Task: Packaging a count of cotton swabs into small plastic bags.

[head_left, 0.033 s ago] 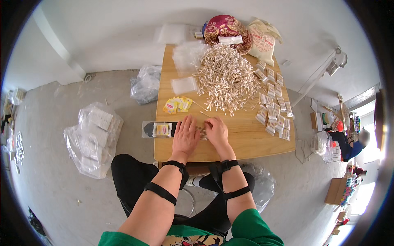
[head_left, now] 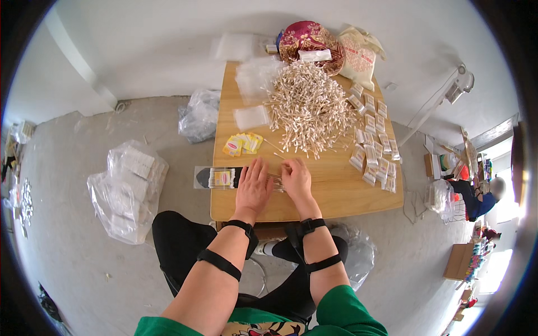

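Observation:
My left hand (head_left: 255, 182) lies flat with its fingers stretched out, over the end of a dark flat strip (head_left: 239, 175) near the table's front edge. On the strip's left part sits a clear bag (head_left: 202, 177) with a row of cotton swabs (head_left: 213, 178) and a yellow card (head_left: 224, 178) in it. A small bundle of cotton swabs (head_left: 277, 182) shows between my hands. My right hand (head_left: 297, 180) is curled against that bundle, thumb side toward it; its fingertips are partly hidden.
A big heap of loose cotton swabs (head_left: 311, 106) covers the back middle of the table (head_left: 347, 201). Yellow cards (head_left: 242, 144) and clear bags (head_left: 251, 116) lie at left, filled packs (head_left: 372, 151) at right. A cloth bag (head_left: 358, 53) stands behind. Plastic sacks (head_left: 129, 190) rest on the floor.

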Tool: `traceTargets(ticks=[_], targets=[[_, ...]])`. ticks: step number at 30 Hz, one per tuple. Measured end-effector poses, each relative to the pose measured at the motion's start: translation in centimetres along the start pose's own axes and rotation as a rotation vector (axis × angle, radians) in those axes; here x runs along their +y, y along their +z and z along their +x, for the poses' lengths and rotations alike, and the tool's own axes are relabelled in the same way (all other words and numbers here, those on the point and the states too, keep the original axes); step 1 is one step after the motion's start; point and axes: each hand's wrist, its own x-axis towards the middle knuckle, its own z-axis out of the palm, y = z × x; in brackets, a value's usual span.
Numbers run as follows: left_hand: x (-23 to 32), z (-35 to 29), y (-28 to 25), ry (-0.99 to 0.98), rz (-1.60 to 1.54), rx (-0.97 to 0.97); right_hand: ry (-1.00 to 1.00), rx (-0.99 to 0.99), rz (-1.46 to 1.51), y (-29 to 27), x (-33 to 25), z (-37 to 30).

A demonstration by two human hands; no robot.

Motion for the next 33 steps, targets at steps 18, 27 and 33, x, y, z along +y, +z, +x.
traceTargets(ticks=[18, 27, 33], targets=[[0.1, 0.1, 0.0, 0.012, 0.041, -0.082, -0.046, -0.041, -0.348, 1.4, -0.2, 4.2], [0.3, 0.0, -0.6, 0.019, -0.002, 0.013, -0.041, -0.208, 0.003, -1.1, 1.0, 0.2], [0.0, 0.1, -0.3, 0.013, 0.0, -0.032, 0.063, 0.122, -0.308, 0.9, -0.2, 3.9]])
